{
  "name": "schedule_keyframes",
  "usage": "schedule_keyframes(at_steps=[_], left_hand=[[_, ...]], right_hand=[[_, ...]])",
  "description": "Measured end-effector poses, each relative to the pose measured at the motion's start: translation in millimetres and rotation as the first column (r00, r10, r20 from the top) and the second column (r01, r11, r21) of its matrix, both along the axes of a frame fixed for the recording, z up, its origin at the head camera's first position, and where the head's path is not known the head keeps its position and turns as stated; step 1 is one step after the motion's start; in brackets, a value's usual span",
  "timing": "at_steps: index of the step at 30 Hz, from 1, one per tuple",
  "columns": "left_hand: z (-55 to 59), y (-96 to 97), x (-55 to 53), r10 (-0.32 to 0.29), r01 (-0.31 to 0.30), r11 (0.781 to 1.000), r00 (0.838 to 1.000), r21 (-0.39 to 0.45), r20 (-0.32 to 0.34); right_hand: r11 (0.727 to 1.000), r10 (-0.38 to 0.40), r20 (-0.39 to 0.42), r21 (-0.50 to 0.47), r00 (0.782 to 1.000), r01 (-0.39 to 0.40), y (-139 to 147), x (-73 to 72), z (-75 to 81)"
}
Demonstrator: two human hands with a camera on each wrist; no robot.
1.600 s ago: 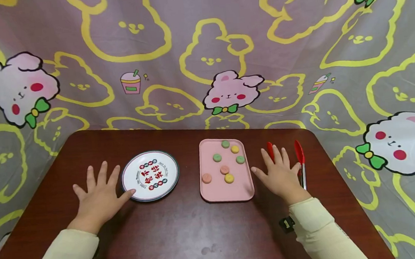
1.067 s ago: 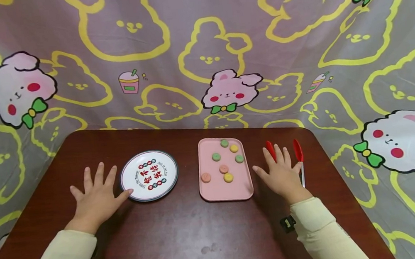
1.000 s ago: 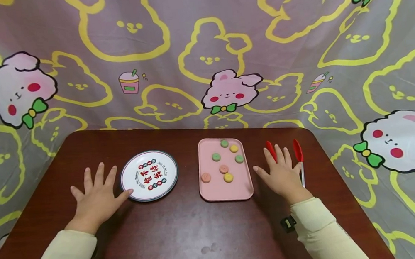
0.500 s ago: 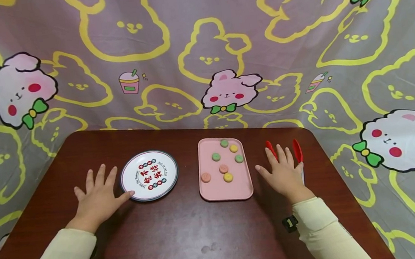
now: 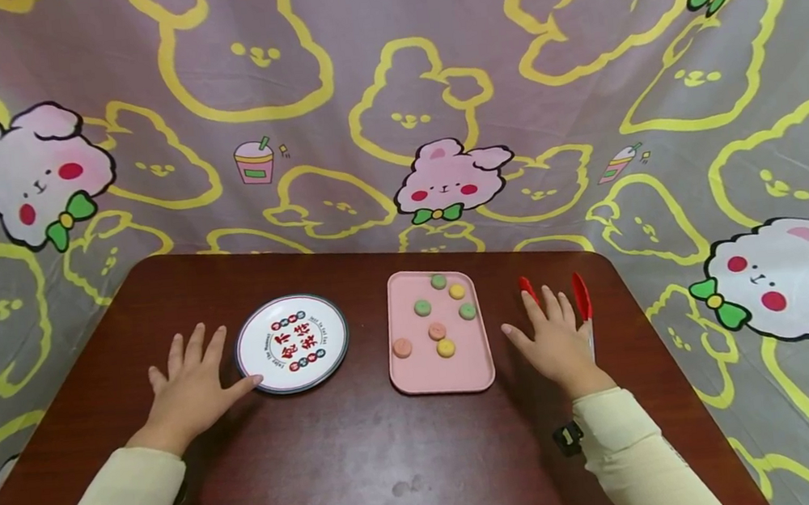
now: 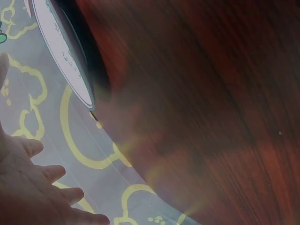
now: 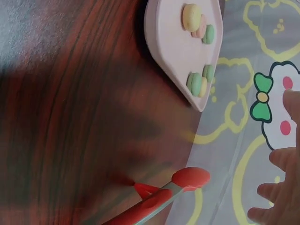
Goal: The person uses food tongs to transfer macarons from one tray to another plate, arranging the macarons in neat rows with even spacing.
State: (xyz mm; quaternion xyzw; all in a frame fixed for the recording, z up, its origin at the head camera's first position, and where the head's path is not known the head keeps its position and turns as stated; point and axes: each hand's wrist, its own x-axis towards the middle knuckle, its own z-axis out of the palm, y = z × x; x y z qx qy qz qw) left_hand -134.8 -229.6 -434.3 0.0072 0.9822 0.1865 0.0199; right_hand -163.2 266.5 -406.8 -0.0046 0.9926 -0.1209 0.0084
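My left hand hovers with fingers spread at the left of a white round plate bearing red lettering. Its thumb overlaps the plate's near rim in the head view; whether they touch, I cannot tell. My right hand, also spread and holding nothing, is over a pair of red-tipped tongs and hides much of them. In the right wrist view the tongs lie below the raised fingers. Between the hands lies a pink tray with several macarons, including a green macaron and a yellow macaron.
Everything lies on a dark brown wooden table with rounded far corners. A patterned cloth curtain hangs close behind the table and along both sides.
My right hand has shifted slightly to the right and nearer to me, over the tongs. My left hand has barely moved. Plate, tray and macarons lie as before.
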Motion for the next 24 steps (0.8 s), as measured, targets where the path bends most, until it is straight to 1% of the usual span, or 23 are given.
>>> schedule_keyframes(at_steps=[6, 11, 14, 20, 24], left_hand=[[-5.2, -1.9, -2.0, 0.003, -0.004, 1.0, 1.0, 0.009, 0.03], [-7.2, -1.9, -2.8, -0.01, 0.01, 1.0, 0.999, 0.017, 0.035], [-7.3, -1.8, -2.9, -0.013, 0.013, 1.0, 0.999, 0.024, 0.033], [-8.8, -2.5, -4.9, -0.016, 0.014, 0.999, 0.999, 0.031, 0.034], [-12.1, -3.2, -7.2, -0.018, 0.016, 0.999, 0.998, 0.047, 0.054]], right_hand=[[1.0, 0.011, -0.079, -0.018, 0.997, -0.012, 5.2, -3.8, -6.8], [0.999, 0.019, -0.184, -0.026, 0.983, -0.024, 10.0, -5.6, -12.3], [0.999, 0.013, -0.218, -0.028, 0.976, -0.019, 11.9, -5.6, -14.2], [1.0, 0.0, -0.222, -0.013, 0.975, -0.003, 16.3, -4.0, -14.6], [1.0, -0.007, -0.219, -0.006, 0.976, 0.006, 19.9, -3.5, -15.4]])
